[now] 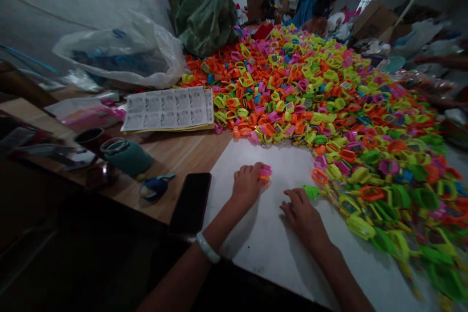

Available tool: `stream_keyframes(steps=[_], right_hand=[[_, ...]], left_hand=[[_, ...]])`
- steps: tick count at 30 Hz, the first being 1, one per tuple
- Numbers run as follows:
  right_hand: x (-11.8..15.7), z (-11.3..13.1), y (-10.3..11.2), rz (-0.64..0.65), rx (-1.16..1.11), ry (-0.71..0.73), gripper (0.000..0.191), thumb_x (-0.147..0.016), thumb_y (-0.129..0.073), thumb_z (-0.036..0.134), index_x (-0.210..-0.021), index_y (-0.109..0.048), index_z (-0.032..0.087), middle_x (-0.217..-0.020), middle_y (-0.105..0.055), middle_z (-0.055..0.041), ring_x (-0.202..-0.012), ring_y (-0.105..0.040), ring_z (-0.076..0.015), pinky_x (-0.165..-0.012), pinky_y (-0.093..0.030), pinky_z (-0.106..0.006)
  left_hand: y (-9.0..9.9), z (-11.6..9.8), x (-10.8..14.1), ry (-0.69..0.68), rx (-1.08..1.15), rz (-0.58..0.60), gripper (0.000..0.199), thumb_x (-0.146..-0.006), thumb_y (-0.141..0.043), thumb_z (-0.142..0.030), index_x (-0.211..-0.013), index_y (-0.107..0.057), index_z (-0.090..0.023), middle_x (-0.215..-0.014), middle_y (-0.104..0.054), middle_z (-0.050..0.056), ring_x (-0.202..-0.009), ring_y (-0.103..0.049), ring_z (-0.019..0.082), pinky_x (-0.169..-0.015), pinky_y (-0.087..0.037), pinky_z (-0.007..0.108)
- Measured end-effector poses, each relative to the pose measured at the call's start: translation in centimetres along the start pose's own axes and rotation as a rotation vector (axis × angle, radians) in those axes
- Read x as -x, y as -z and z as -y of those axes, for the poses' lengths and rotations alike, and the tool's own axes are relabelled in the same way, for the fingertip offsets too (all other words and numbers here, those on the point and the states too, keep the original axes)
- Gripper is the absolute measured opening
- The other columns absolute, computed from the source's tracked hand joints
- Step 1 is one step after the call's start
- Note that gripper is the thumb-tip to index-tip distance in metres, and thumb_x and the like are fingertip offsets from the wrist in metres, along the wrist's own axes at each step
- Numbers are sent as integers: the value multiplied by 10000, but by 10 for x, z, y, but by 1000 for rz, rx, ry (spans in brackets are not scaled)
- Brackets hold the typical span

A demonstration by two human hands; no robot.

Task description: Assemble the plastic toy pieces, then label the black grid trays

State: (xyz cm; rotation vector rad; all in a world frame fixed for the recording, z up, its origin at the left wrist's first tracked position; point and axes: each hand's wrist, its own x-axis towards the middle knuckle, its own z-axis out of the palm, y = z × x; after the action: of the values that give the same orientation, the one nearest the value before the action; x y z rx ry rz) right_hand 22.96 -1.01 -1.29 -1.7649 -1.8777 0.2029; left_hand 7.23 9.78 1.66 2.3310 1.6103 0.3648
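My left hand (pixel 247 186), a pale bangle on its wrist, is closed on a pink and an orange plastic toy watch (pixel 264 174), held just over the white sheet (pixel 252 239). To the right, my right hand (pixel 300 212) hovers above the same sheet with its fingers apart and nothing seen between them. A green plastic piece (pixel 310 192) lies just beyond its fingers, at the edge of a large heap of toy watches (pixel 292 92) in orange, yellow, pink, green and blue. The heap fills the far and right side of the table.
Left of the sheet lie a black phone (pixel 190 202), a small dark-blue object (pixel 155 187) and a teal cup (pixel 126 156). Printed label sheets (pixel 168 109) rest against the heap. Behind stand a clear plastic bag (pixel 124 53) and green sacks (pixel 208 19). People (pixel 310 0) are in the background.
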Motion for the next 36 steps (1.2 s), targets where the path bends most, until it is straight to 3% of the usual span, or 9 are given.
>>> stream_keyframes(steps=[5,9,12,16,19,21,28,33,36], right_hand=[[4,-21,-15,-51,-126,138,440,-777,-638,272,-1178,-486,175,-1194,-472,-150,-1101,-513,-265,-892,-507,-455],[23,-37,-8,-70,-120,121,156,-834,-559,275,-965,-570,191,-1006,-560,-100,-964,-558,-232,-838,-513,-437],[25,-29,1,-39,-146,10,105,-892,-451,235,-891,-547,192,-881,-577,-63,-836,-569,-192,-759,-514,-366],[0,-1,7,-69,-173,25,175,-913,-410,215,-1055,-500,167,-896,-568,-69,-805,-554,-175,-735,-498,-323],[-22,18,9,-61,-141,148,252,-910,-437,234,-1149,-492,174,-926,-547,-77,-843,-529,-183,-765,-478,-326],[-28,26,10,-29,-139,186,192,-918,-425,251,-1055,-541,182,-888,-536,-67,-809,-514,-178,-721,-466,-307],[6,48,11,13,-669,-53,153,-914,-438,312,-832,-501,199,-754,-488,11,-673,-471,-115,-611,-416,-230],[27,52,11,81,-755,-89,149,-890,-480,308,-999,-490,207,-880,-549,-16,-789,-536,-132,-700,-470,-250],[28,47,21,72,-635,-34,157,-909,-443,262,-1051,-483,210,-937,-554,-41,-840,-551,-141,-752,-487,-269]], left_hand=[[-4,3,34,-2,116,-69,411,-746,-671,-357,-1075,-531,-154,-1090,-597,95,-1073,-510,249,-916,-385,405],[-9,12,38,-68,248,-129,276,-820,-591,-321,-1057,-588,-180,-1120,-613,88,-1096,-525,233,-946,-390,424],[-10,13,37,-96,325,-260,170,-858,-535,-235,-990,-640,-213,-1134,-624,63,-1115,-523,204,-984,-373,420],[-2,6,36,-201,301,-367,123,-816,-602,-213,-927,-651,-231,-1156,-623,45,-1137,-506,212,-1007,-350,432],[11,-2,41,-348,304,-261,151,-842,-554,-188,-962,-637,-228,-1121,-636,49,-1100,-524,206,-1001,-356,438],[19,-6,48,-380,393,-192,176,-865,-503,-188,-1004,-610,-207,-1137,-621,66,-1099,-528,197,-992,-379,420],[24,-13,80,-56,974,28,333,-903,-405,-344,-1177,-522,-194,-1193,-602,74,-1103,-559,172,-978,-428,329],[8,-17,92,85,882,54,330,-912,-355,-378,-972,-607,-173,-911,-673,36,-854,-611,155,-825,-478,283],[4,-15,98,35,705,35,325,-918,-341,-371,-895,-601,-177,-840,-655,29,-791,-599,149,-733,-464,254]])
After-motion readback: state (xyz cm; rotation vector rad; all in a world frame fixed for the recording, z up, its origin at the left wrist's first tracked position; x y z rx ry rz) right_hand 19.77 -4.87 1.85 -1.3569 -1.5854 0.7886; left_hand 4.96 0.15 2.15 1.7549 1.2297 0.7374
